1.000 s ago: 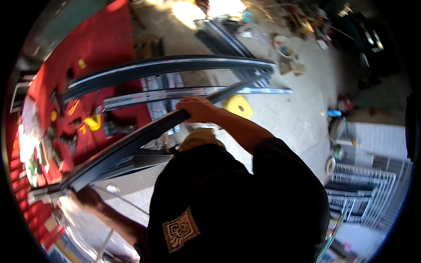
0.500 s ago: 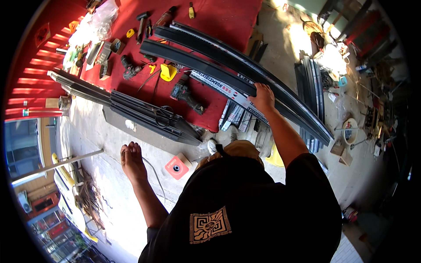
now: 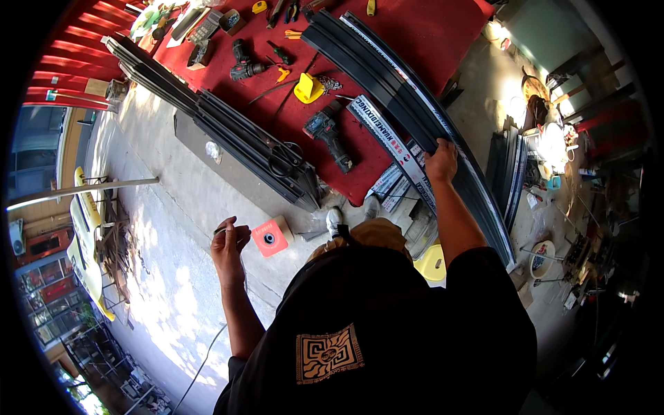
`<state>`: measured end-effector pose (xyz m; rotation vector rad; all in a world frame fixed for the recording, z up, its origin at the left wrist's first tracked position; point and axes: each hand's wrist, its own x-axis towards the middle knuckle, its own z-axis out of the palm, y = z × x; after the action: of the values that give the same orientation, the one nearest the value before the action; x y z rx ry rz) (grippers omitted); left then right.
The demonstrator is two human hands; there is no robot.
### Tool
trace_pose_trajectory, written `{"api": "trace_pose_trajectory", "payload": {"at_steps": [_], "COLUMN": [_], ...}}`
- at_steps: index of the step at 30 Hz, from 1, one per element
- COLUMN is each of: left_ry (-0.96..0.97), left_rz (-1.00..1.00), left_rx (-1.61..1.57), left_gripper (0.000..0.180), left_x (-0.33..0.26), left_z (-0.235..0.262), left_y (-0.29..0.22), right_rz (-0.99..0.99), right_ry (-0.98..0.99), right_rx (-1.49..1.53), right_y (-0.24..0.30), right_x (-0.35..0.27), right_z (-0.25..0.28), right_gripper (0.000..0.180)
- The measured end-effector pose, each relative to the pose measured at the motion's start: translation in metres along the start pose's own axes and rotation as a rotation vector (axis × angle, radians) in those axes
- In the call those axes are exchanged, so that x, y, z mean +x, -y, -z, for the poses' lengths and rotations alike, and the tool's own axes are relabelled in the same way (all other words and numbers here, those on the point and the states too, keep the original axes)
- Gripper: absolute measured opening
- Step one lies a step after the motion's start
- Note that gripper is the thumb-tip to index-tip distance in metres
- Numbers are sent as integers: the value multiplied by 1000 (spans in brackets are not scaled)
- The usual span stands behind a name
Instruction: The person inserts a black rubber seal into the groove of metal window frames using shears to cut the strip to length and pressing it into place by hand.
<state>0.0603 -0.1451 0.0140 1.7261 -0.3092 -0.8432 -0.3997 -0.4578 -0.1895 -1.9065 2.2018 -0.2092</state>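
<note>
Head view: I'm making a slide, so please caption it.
Right hand on long dark profiles, left hand raised, two drills lying on a red surface.

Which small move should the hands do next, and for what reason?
Perhaps bring the left hand over to help steady the long dark strips: only the right hand touches them, the left is raised apart, and their near ends reach beyond the red surface.

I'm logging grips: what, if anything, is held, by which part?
Right hand holds a dark strip by its near edge; can't tell whether left hand holds anything.
</note>
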Motion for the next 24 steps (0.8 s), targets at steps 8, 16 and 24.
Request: {"api": "trace_pose_trajectory", "payload": {"at_steps": [8, 16, 24], "left_ry": [178, 254, 357], "left_rz": [-83, -282, -251], "left_rx": [324, 484, 419], "left_gripper": [37, 35, 37], "left_x": [8, 22, 24], "left_z": [-19, -13, -2], "left_y": [-10, 8, 12], "right_rz": [282, 99, 287], "right_ry": [55, 318, -59], "right_rx": [298, 343, 280], "right_y": [46, 39, 56], "right_x": [-59, -44, -147], "right_z": [1, -24, 14], "right_gripper": [71, 92, 64]}}
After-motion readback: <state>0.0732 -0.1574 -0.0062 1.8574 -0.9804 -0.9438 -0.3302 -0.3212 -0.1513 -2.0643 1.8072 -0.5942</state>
